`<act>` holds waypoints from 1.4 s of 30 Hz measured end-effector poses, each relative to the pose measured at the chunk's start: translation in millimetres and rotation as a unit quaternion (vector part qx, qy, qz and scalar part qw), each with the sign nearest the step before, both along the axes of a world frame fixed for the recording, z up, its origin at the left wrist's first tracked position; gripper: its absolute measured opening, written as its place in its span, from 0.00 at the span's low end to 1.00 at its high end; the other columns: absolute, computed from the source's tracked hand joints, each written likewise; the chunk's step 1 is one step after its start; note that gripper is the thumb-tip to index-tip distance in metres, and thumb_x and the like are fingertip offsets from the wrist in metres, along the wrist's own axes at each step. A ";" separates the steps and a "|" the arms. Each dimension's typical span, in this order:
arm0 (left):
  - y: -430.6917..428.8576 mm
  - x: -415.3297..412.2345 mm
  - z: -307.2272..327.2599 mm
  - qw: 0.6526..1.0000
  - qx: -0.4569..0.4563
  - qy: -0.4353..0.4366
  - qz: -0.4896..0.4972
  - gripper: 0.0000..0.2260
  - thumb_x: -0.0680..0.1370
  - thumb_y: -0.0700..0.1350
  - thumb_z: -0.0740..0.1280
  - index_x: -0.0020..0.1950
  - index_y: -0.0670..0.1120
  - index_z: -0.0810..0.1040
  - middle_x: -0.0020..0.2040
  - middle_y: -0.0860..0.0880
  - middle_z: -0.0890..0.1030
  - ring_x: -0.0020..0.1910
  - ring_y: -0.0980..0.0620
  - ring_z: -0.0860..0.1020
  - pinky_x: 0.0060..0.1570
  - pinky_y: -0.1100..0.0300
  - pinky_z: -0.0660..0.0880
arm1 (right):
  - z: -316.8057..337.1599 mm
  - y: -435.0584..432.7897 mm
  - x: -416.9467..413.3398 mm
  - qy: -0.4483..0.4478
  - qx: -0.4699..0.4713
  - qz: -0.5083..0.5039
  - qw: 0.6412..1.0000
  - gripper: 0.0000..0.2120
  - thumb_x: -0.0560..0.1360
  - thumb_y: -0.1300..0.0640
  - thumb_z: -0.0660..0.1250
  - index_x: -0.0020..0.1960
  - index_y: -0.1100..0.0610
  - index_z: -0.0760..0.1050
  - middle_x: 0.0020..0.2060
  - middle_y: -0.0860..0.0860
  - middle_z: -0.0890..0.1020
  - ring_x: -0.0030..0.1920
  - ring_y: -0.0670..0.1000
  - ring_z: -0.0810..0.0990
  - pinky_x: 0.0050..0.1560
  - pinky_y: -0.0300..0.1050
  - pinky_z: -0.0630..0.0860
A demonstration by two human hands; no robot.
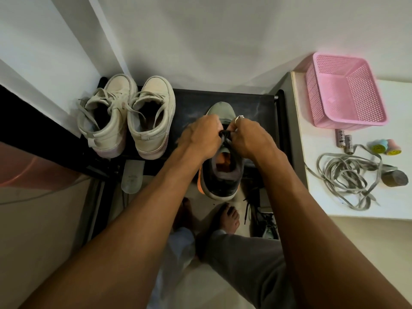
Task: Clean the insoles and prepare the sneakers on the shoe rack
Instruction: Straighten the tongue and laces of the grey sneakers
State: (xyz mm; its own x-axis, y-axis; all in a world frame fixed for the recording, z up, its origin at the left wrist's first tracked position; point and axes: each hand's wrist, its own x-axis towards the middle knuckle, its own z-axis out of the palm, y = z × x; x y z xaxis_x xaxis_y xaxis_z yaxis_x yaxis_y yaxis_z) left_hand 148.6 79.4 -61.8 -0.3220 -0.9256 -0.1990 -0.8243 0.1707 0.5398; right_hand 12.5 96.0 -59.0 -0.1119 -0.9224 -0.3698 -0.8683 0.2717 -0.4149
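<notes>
The grey sneaker [220, 180] with an orange insole [224, 160] stands on the black shoe rack [256, 108], toe towards the wall and heel out over the rack's front edge. Both hands meet over its tongue: the left hand [200, 136] and the right hand [250, 140] each have their fingers [214, 121] curled and pinching the dark lace [225, 135] between them. The right hand wears a ring. To the left on the same shelf stands a pair of white sneakers [124, 117], side by side, their laces loose. A pale insole [132, 175] lies just below and in front of them. Beside the rack to the right, a white surface [323, 197] carries a pink basket [345, 92], two batteries [344, 140], a tangle of grey laces [347, 177] and a grey roll [394, 178]. Bare feet [227, 217] stand on the floor below.
</notes>
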 end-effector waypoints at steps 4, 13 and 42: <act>-1.2 -3.5 -1.1 0.998 0.025 -0.010 0.055 0.11 0.80 0.42 0.64 0.62 0.43 0.76 0.60 0.43 0.80 0.58 0.41 0.79 0.49 0.54 0.69 | -8.6 -3.7 4.0 -0.020 0.012 -0.010 1.000 0.05 0.80 0.58 0.61 0.51 0.60 0.72 0.47 0.56 0.80 0.41 0.52 0.78 0.40 0.47 0.76; -7.9 5.6 -6.4 0.997 0.012 0.034 0.067 0.10 0.82 0.40 0.60 0.60 0.50 0.77 0.58 0.48 0.81 0.53 0.48 0.78 0.46 0.56 0.68 | -6.4 -5.1 -5.0 -0.112 0.024 -0.047 0.992 0.07 0.80 0.62 0.60 0.55 0.53 0.73 0.46 0.55 0.80 0.45 0.58 0.83 0.51 0.60 0.82; -7.6 -1.0 -13.8 0.999 -0.005 -0.015 0.037 0.08 0.82 0.42 0.60 0.61 0.45 0.71 0.50 0.47 0.77 0.44 0.49 0.73 0.43 0.55 0.66 | -10.3 -9.8 4.6 -0.041 -0.014 -0.057 0.997 0.10 0.81 0.61 0.61 0.62 0.61 0.71 0.52 0.56 0.80 0.51 0.56 0.79 0.54 0.55 0.78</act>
State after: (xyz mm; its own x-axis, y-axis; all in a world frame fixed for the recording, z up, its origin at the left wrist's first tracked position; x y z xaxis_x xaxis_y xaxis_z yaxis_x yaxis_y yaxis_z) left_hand 147.6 71.8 -75.6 -0.2471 -0.9486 -0.1976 -0.8503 0.1145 0.5137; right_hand 17.0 86.3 -69.3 -0.1874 -0.9155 -0.3560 -0.7951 0.3541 -0.4924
